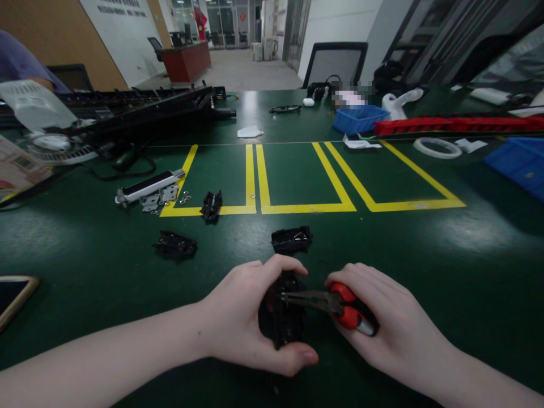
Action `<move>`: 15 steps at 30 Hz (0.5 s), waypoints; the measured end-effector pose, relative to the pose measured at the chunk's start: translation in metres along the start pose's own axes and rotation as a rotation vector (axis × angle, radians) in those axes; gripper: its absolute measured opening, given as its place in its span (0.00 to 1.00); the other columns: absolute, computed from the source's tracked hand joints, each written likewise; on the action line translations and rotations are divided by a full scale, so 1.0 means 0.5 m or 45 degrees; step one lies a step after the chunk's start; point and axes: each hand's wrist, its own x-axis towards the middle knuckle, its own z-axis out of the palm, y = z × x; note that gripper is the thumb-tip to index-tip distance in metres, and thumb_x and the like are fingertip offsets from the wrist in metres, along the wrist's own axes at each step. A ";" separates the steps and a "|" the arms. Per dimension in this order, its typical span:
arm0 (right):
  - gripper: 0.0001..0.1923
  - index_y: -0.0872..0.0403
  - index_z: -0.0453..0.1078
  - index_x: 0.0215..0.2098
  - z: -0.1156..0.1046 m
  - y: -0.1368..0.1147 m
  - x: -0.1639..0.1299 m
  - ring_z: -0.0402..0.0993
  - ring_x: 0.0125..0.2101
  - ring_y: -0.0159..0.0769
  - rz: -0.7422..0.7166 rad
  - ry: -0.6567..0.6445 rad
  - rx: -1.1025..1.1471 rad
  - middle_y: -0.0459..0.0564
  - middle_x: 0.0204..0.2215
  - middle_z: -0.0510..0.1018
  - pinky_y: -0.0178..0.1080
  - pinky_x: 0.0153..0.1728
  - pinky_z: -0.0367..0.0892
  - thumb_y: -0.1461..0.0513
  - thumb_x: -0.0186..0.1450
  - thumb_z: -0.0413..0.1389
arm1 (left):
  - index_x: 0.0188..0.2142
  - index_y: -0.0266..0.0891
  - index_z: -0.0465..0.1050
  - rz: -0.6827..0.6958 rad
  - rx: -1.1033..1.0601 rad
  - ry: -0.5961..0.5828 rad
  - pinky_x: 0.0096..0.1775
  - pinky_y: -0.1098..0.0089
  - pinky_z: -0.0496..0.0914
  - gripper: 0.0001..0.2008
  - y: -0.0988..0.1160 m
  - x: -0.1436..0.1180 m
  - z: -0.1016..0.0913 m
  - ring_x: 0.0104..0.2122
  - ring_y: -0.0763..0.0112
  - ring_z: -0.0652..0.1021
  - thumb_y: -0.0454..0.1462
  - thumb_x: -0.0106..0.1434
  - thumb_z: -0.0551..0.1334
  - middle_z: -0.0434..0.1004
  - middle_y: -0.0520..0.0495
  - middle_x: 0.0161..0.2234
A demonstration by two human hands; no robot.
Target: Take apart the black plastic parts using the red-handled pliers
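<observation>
My left hand (242, 317) wraps around a small black plastic part (288, 320) and holds it against the green table (425, 283). In my right hand (382, 323) are red-handled pliers (340, 306), whose dark jaws reach left onto the top of the black part. Both hands sit close together at the near edge. A similar black part (291, 239) lies just beyond them.
Two more black parts (175, 245) (211, 205) lie to the left near yellow floor-style tape lines (255, 181). A metal bracket with screws (153, 192), a phone (12, 297), blue bins (359, 119) and a red rail (459, 124) lie around. Another person's sleeve (21, 62) shows far left.
</observation>
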 end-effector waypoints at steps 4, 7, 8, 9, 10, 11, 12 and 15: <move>0.12 0.52 0.67 0.45 0.002 0.003 -0.003 0.72 0.32 0.38 -0.006 0.016 -0.054 0.50 0.33 0.75 0.40 0.31 0.67 0.65 0.62 0.54 | 0.55 0.42 0.66 -0.047 0.051 0.011 0.39 0.63 0.71 0.34 0.001 0.000 0.001 0.35 0.63 0.78 0.52 0.52 0.70 0.78 0.46 0.40; 0.13 0.52 0.67 0.46 0.001 0.005 -0.005 0.73 0.33 0.40 -0.027 0.035 -0.116 0.51 0.34 0.77 0.42 0.32 0.68 0.64 0.62 0.54 | 0.55 0.42 0.66 -0.082 0.063 0.005 0.40 0.61 0.72 0.35 0.002 0.000 0.001 0.36 0.61 0.78 0.53 0.51 0.70 0.79 0.45 0.41; 0.14 0.52 0.67 0.47 0.001 0.007 -0.005 0.74 0.34 0.41 -0.039 0.047 -0.138 0.52 0.35 0.77 0.42 0.32 0.68 0.64 0.62 0.54 | 0.55 0.42 0.67 -0.092 0.057 0.002 0.40 0.61 0.72 0.36 0.003 0.000 0.000 0.37 0.60 0.78 0.53 0.51 0.70 0.79 0.45 0.42; 0.14 0.52 0.67 0.47 0.000 0.008 -0.006 0.74 0.34 0.41 -0.056 0.059 -0.161 0.52 0.35 0.77 0.42 0.33 0.68 0.64 0.62 0.54 | 0.55 0.42 0.67 -0.100 0.049 -0.008 0.41 0.60 0.73 0.36 0.004 0.001 -0.001 0.38 0.60 0.78 0.54 0.50 0.71 0.79 0.44 0.43; 0.14 0.52 0.67 0.48 0.000 0.009 -0.006 0.74 0.34 0.41 -0.071 0.072 -0.184 0.52 0.36 0.77 0.42 0.33 0.68 0.64 0.63 0.54 | 0.55 0.42 0.67 -0.108 0.039 -0.022 0.43 0.59 0.73 0.36 0.004 0.001 -0.002 0.39 0.59 0.78 0.54 0.50 0.71 0.79 0.44 0.43; 0.14 0.52 0.67 0.48 0.000 0.010 -0.006 0.74 0.34 0.41 -0.086 0.083 -0.203 0.52 0.36 0.77 0.42 0.33 0.68 0.64 0.63 0.53 | 0.54 0.42 0.68 -0.114 0.030 -0.031 0.44 0.59 0.73 0.36 0.005 0.001 -0.002 0.40 0.58 0.78 0.54 0.50 0.71 0.79 0.44 0.44; 0.14 0.52 0.66 0.48 -0.001 0.011 -0.006 0.74 0.34 0.41 -0.097 0.087 -0.218 0.52 0.36 0.77 0.42 0.34 0.67 0.64 0.63 0.53 | 0.54 0.42 0.68 -0.117 0.022 -0.033 0.45 0.58 0.73 0.36 0.005 0.002 -0.003 0.41 0.58 0.78 0.54 0.50 0.71 0.79 0.43 0.45; 0.14 0.52 0.66 0.48 -0.001 0.010 -0.005 0.73 0.34 0.41 -0.107 0.089 -0.220 0.52 0.36 0.77 0.42 0.33 0.67 0.64 0.63 0.53 | 0.54 0.42 0.69 -0.121 0.006 -0.015 0.46 0.57 0.73 0.37 0.004 0.002 -0.002 0.43 0.56 0.78 0.55 0.49 0.72 0.79 0.43 0.46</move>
